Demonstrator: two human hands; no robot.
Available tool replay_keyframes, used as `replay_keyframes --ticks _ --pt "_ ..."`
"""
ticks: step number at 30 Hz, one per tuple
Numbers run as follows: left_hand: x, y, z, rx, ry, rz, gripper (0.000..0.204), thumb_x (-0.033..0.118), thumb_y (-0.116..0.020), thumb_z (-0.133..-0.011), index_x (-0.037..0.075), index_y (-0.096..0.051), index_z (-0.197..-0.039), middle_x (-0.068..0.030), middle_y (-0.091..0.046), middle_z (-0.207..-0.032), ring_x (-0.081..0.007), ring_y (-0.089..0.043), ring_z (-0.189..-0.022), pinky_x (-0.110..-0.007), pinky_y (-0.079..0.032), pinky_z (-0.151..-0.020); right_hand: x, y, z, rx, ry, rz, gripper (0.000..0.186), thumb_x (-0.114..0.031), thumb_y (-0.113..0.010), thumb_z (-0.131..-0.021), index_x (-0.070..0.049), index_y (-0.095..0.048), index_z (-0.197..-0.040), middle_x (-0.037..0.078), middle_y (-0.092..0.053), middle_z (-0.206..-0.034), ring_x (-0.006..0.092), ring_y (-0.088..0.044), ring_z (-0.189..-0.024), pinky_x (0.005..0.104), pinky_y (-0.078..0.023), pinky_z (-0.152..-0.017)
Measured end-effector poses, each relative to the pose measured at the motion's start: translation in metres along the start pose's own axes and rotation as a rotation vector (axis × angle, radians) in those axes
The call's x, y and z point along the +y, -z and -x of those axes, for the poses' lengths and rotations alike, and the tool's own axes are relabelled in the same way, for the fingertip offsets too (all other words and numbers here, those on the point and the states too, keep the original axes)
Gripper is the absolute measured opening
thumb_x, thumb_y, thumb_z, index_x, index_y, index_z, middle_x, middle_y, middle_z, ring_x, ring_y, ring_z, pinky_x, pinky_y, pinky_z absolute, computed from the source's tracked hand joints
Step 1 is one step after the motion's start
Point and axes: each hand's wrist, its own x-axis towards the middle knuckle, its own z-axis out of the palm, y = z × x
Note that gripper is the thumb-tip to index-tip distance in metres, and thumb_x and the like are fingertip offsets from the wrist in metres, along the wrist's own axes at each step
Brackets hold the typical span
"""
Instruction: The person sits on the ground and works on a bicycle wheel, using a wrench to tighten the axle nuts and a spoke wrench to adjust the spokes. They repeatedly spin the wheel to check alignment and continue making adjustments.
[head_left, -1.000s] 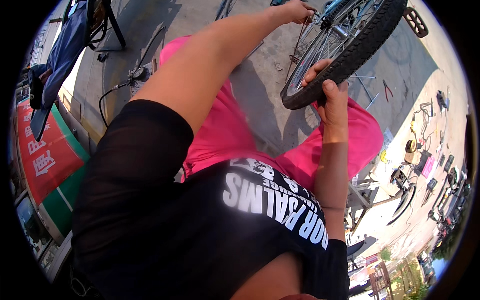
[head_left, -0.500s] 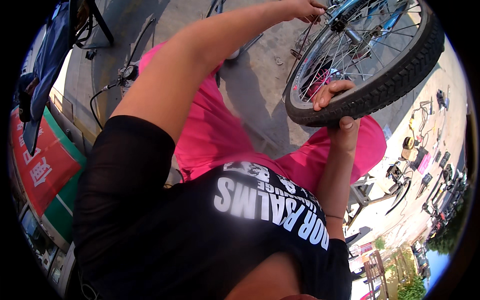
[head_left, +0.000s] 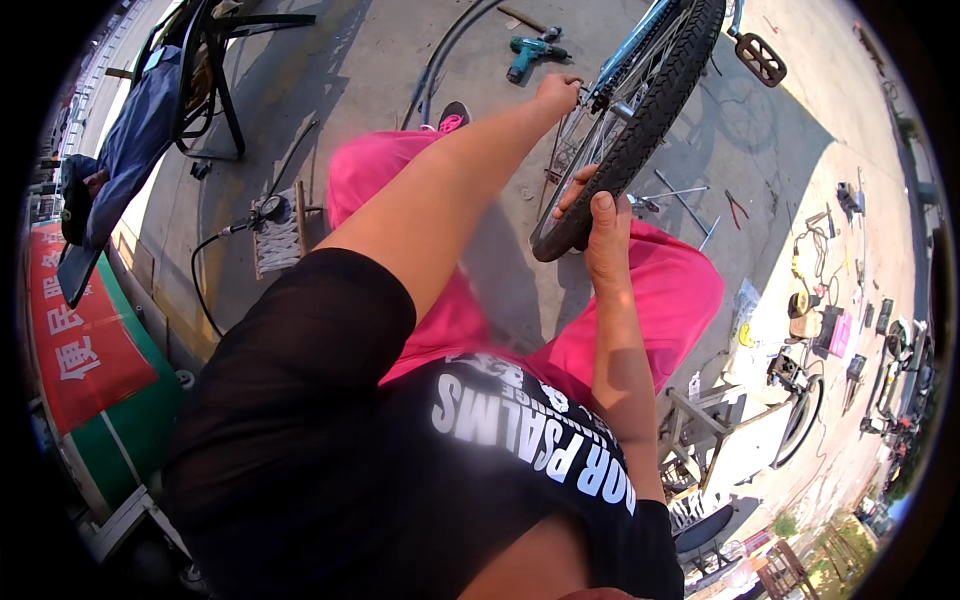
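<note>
Two hands at the bicycle wheel (head_left: 612, 143): right hand (head_left: 606, 232) clasping the near end of its tyre (head_left: 658, 125), the wheel's length slanting ahead and rightward. Left hand (head_left: 558, 92), fingers curled, sits nearer the hub (head_left: 621, 110); its grip can't be told.

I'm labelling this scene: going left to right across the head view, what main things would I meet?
Banner → gauge → shoe → tyre → pedal → pink item.
</note>
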Motion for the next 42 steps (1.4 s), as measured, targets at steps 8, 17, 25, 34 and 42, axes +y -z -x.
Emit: replay_keyframes --ticks 8,17,25,34,42 --pt "0.031 0.019 0.02 -0.24 0.105 -0.057 0.026 0.022 -0.056 -0.09 0.01 -0.066 -0.111 -0.0057 -0.068 -0.076 -0.0123 -0.064 -0.061 -0.028 -0.047 -0.05 -0.003 -0.001 0.007 0.011 -0.004 -0.044 0.073 -0.062 -0.067 -0.07 0.0 -0.049 -0.103 0.007 -0.054 -0.073 0.0161 -0.056 -0.065 0.0278 -0.048 -0.062" --pt "0.033 0.037 0.02 -0.453 0.163 0.054 0.03 0.026 -0.054 -0.093 0.015 -0.06 -0.12 -0.0019 -0.067 -0.084 -0.011 -0.065 -0.073 -0.026 -0.051 -0.066 -0.001 0.002 0.008 -0.019 -0.051 -0.104 0.071 -0.058 -0.071 -0.069 0.0 -0.048 -0.105 0.008 -0.055 -0.074 0.0183 -0.056 -0.069 0.0297 -0.047 -0.064" --pt "0.037 0.046 0.013 -0.559 0.224 0.278 0.036 0.022 -0.056 -0.092 0.003 -0.056 -0.122 -0.009 -0.063 -0.096 -0.0172 -0.064 -0.082 -0.032 -0.054 -0.079 -0.002 -0.002 0.005 -0.008 -0.023 -0.129 0.07 -0.059 -0.07 -0.07 -0.001 -0.047 -0.103 0.009 -0.055 -0.071 0.0189 -0.057 -0.064 0.0288 -0.048 -0.059" --pt "0.031 0.035 0.019 -0.458 0.159 0.295 0.033 0.021 -0.059 -0.09 -0.001 -0.06 -0.115 -0.0083 -0.064 -0.092 -0.0147 -0.062 -0.085 -0.031 -0.054 -0.08 0.0 -0.006 0.008 0.065 0.005 -0.107 0.067 -0.061 -0.067 -0.071 -0.003 -0.047 -0.098 0.006 -0.052 -0.068 0.0154 -0.052 -0.059 0.026 -0.044 -0.053" --pt "0.037 0.029 0.029 -0.372 0.2 0.358 0.035 0.018 -0.059 -0.09 -0.002 -0.056 -0.119 -0.0088 -0.063 -0.098 -0.0147 -0.062 -0.083 -0.029 -0.053 -0.079 0.0 -0.003 0.01 0.081 -0.034 -0.131 0.06 -0.052 -0.068 -0.074 -0.001 -0.05 -0.101 0.005 -0.055 -0.075 0.0139 -0.057 -0.066 0.0269 -0.047 -0.06"
